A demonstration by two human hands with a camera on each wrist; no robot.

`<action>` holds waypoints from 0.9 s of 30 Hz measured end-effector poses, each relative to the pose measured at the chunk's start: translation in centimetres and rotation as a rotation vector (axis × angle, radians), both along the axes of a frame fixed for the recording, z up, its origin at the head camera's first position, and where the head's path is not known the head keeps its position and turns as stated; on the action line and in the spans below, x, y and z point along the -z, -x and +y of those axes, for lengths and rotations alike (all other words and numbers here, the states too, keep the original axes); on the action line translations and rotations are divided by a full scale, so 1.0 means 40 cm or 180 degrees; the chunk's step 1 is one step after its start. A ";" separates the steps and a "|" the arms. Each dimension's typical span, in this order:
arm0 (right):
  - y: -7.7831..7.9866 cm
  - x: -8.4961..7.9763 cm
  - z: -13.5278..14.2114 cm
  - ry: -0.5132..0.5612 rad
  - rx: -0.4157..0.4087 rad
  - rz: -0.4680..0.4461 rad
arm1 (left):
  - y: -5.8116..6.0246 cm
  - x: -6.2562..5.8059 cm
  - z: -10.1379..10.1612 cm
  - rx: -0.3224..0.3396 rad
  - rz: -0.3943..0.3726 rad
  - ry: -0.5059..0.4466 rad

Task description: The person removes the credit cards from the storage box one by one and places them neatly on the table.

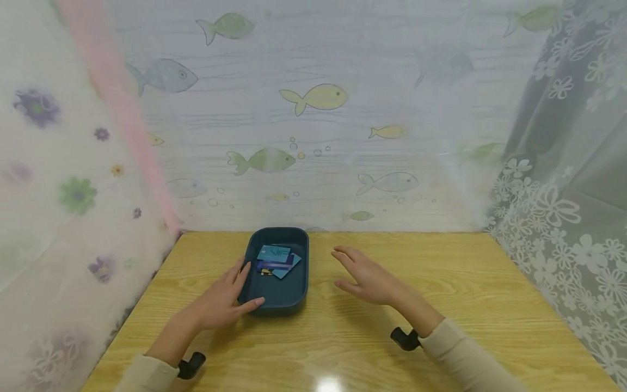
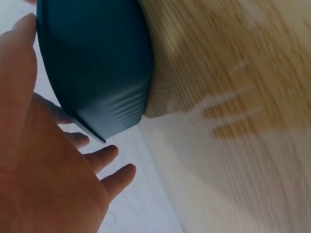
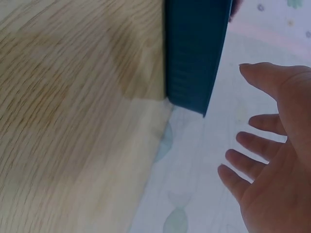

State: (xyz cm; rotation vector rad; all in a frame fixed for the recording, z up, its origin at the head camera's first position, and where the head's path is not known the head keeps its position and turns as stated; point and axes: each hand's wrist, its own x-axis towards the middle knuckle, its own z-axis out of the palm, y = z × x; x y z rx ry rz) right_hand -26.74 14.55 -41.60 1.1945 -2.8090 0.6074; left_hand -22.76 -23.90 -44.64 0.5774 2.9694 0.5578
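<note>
A dark teal rectangular tray [image 1: 284,294] with rounded corners sits on the wooden table. Inside it lie several overlapping cards, with a teal card [image 1: 266,252] lettered in dark print on top and a dark blue card [image 1: 279,263] below. My left hand [image 1: 222,302] is at the tray's left side, thumb over the near left corner and fingertips at the left rim, fingers spread and fairly straight. To the right of the tray, my right hand [image 1: 367,277] hovers apart from it, fingers extended and nothing held. The right wrist view shows a gap between that hand and the tray wall [image 3: 194,58].
The wood-grain table [image 1: 441,272] meets a fish-print curtain [image 1: 318,179] just behind the tray. Flower-patterned curtains hang at the left [image 1: 73,218] and right [image 1: 563,218]. Black wrist mounts [image 1: 405,338] stick out beside both sleeves.
</note>
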 end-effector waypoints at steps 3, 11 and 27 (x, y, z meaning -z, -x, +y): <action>0.001 0.000 -0.017 -0.0004 -0.0029 0.0002 | 0.003 0.008 0.005 -0.0055 -0.0031 0.0071; 0.013 -0.007 -0.056 -0.0020 -0.0074 0.0022 | 0.005 0.018 0.015 -0.0196 -0.0098 0.0084; 0.025 0.001 -0.116 0.0147 -0.0048 -0.0259 | -0.002 0.001 0.022 -0.0184 -0.0353 -0.0093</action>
